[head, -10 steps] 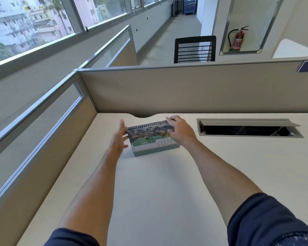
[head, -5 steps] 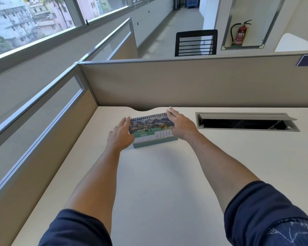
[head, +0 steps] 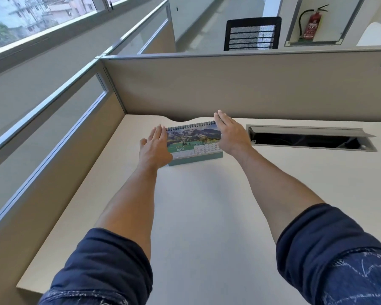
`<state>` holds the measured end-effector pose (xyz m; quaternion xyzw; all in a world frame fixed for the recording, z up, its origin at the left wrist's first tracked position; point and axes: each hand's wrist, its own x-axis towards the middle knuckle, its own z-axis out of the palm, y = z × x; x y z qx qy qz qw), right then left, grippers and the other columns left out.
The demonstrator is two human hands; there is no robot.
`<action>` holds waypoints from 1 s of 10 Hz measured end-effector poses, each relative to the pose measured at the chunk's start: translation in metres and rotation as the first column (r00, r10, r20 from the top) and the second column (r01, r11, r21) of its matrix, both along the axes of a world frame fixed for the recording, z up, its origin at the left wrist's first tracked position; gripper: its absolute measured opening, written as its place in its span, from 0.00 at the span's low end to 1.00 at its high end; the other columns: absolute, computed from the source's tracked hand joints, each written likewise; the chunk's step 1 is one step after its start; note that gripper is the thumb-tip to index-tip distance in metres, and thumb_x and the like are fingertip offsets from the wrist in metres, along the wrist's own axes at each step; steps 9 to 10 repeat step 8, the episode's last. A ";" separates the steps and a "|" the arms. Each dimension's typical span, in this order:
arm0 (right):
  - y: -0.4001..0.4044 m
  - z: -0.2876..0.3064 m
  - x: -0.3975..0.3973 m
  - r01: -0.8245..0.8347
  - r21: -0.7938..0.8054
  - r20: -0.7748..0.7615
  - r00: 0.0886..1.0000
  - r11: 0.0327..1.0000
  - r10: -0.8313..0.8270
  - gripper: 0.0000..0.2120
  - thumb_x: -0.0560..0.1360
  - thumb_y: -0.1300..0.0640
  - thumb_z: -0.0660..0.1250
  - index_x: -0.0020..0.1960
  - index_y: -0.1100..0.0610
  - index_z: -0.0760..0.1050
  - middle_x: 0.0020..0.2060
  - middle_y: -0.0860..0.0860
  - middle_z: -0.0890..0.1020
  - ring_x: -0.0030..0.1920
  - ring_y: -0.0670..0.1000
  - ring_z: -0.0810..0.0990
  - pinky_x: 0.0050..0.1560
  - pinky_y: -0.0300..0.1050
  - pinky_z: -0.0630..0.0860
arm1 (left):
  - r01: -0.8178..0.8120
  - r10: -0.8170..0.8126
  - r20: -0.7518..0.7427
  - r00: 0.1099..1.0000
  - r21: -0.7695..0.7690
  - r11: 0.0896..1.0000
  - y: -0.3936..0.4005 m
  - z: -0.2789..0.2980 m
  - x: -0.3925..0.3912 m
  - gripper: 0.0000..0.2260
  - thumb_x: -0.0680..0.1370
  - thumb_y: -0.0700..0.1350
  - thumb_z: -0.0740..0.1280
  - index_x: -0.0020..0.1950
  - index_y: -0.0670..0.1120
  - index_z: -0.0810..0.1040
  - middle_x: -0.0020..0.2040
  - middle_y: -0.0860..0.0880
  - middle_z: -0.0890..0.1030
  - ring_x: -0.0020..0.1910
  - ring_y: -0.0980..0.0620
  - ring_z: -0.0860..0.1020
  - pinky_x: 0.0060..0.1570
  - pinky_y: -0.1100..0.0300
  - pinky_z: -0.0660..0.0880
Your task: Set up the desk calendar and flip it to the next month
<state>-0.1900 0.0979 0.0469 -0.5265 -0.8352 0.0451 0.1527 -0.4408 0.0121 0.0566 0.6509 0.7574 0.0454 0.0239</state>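
Standing on its green base at the far side of the desk [head: 196, 216], just in front of the partition [head: 240, 84], the desk calendar [head: 195, 143] shows a mountain picture and the JUNE page, its spiral binding along the top edge.

In the head view, the one view here, the left hand [head: 155, 148] is flat at the calendar's left end and the right hand [head: 230, 134] flat at its right end, fingers straight and spread, clenched on nothing. Whether the palms touch the ends or sit just beside them I cannot tell. Flanking it this way looks meant to square and steady the tent-shaped stand. To the right lies an open cable tray [head: 310, 138], well clear. The calendar seems set up; the flip to the next month is not yet done.
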 end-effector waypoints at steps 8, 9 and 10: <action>-0.006 -0.002 0.006 -0.036 -0.065 0.065 0.997 0.997 0.040 0.40 0.79 0.58 0.62 0.84 0.54 0.43 0.83 0.49 0.44 0.83 0.48 0.46 0.81 0.46 0.51 | -0.035 0.035 0.002 0.999 0.104 0.994 -0.001 -0.003 0.012 0.43 0.76 0.55 0.65 0.83 0.45 0.45 0.84 0.47 0.46 0.83 0.48 0.50 0.73 0.44 0.59; -0.006 -0.002 0.006 -0.036 -0.065 0.065 0.997 0.997 0.040 0.40 0.79 0.58 0.62 0.84 0.54 0.43 0.83 0.49 0.44 0.83 0.48 0.46 0.81 0.46 0.51 | -0.035 0.035 0.002 0.999 0.104 0.994 -0.001 -0.003 0.012 0.43 0.76 0.55 0.65 0.83 0.45 0.45 0.84 0.47 0.46 0.83 0.48 0.50 0.73 0.44 0.59; -0.006 -0.002 0.006 -0.036 -0.065 0.065 0.997 0.997 0.040 0.40 0.79 0.58 0.62 0.84 0.54 0.43 0.83 0.49 0.44 0.83 0.48 0.46 0.81 0.46 0.51 | -0.035 0.035 0.002 0.999 0.104 0.994 -0.001 -0.003 0.012 0.43 0.76 0.55 0.65 0.83 0.45 0.45 0.84 0.47 0.46 0.83 0.48 0.50 0.73 0.44 0.59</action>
